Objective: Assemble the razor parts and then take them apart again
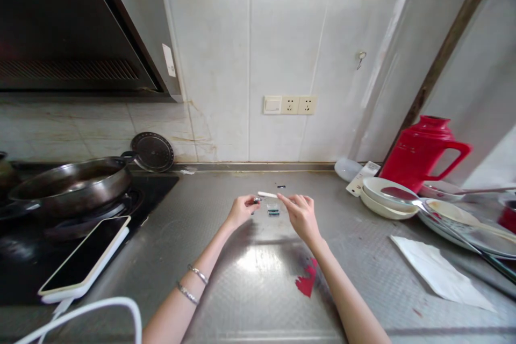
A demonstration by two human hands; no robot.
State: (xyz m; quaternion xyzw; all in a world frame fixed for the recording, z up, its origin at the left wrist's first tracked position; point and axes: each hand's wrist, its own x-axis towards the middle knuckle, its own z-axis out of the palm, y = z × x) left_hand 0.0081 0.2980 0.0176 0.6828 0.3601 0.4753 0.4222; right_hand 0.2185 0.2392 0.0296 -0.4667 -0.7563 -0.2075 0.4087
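Note:
My right hand [301, 214] is closed on one end of a short, slim white stick [266, 194], which points left toward my other hand. Between the fingertips of my left hand [240, 210] is a small dark and silvery piece [257, 200], too small to name. On the steel counter between the hands lies a small clear case [273, 207] with dark green strips in it. A little black piece [281, 186] rests just beyond it. Nearer to me, by my right forearm, is a torn red scrap [307, 279].
To the left, a steel pan [76, 185] stands on the black stove, with a charging phone [86, 258] at its edge. On the right are a red thermos jug [421, 148], stacked bowls [385, 207], plates with utensils and a white napkin [439, 274].

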